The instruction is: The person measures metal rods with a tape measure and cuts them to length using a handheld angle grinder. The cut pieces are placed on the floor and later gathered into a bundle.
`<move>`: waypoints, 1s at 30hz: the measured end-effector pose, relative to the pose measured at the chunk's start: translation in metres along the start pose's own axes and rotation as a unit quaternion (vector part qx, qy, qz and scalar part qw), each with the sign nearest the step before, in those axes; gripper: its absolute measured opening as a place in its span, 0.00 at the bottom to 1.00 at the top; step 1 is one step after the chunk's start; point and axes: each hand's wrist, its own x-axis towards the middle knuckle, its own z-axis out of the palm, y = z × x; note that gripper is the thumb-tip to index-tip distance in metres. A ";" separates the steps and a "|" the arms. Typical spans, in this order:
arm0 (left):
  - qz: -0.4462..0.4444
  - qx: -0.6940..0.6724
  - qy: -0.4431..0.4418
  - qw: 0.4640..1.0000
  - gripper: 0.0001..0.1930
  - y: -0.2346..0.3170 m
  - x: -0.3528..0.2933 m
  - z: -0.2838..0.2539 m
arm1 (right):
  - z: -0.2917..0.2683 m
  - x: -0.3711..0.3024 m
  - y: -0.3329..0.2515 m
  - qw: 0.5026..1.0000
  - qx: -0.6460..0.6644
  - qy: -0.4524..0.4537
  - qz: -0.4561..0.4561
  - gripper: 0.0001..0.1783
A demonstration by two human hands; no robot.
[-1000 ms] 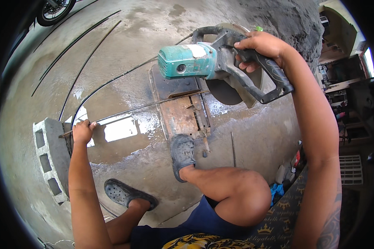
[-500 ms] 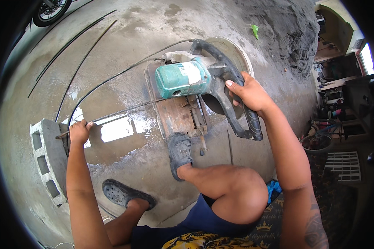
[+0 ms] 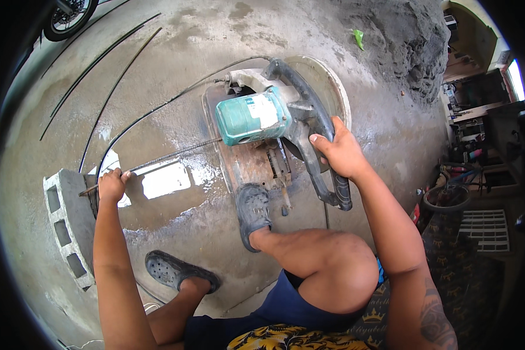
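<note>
My left hand (image 3: 114, 185) is closed around a thin ribbed steel bar (image 3: 175, 154), near the end beside a hollow concrete block (image 3: 70, 224). The bar runs right to the cut-off saw (image 3: 254, 118), where its far end passes out of sight behind the teal motor. My right hand (image 3: 342, 151) grips the saw's black handle (image 3: 326, 181). Most of the disc is hidden by the guard and handle. My clog (image 3: 253, 210) presses on the near edge of the saw's rusty base (image 3: 239, 163).
A black cord (image 3: 157, 108) arches from the saw to the left. Several loose bars (image 3: 114, 88) lie on the wet concrete floor. At the back right is a heap of grey sand (image 3: 399, 49); a motorcycle wheel (image 3: 67, 18) shows at the far left. A round tub rim (image 3: 338, 84) sits behind the saw.
My right hand and the saw handle have moved left and nearer to me, and the saw head has tipped down a little. My left hand and the bar have hardly moved.
</note>
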 end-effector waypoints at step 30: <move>0.003 -0.028 -0.020 0.999 0.24 -0.010 0.006 0.005 | 0.009 -0.005 0.018 1.000 -0.020 0.001 0.012 0.39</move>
